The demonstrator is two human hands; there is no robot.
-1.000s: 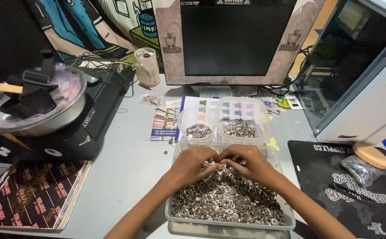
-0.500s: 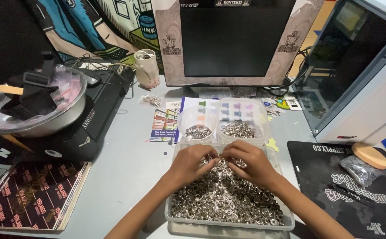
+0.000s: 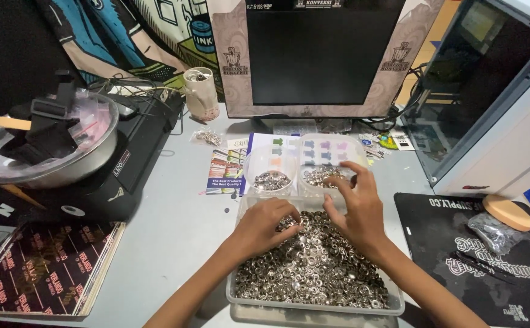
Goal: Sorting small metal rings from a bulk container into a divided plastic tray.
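Observation:
A clear plastic tray in front of me is heaped with small silver metal rings and snap parts. My left hand rests curled in the pile at the tray's far left, fingers bent down into the pieces. My right hand is lifted at the tray's far edge, fingers spread, reaching over toward the right clear cup. A left clear cup stands beside it. Both cups hold some silver pieces. Whether the right fingers pinch a piece, I cannot tell.
A dark monitor stands behind the cups. A metal bowl with tools sits on a black machine at left, above a stack of printed cards. A black mat with a wooden disc and a plastic bag lies right.
My hands were together in the middle of the pile. The right hand has risen and moved toward the right cup; the left hand stays low in the pieces.

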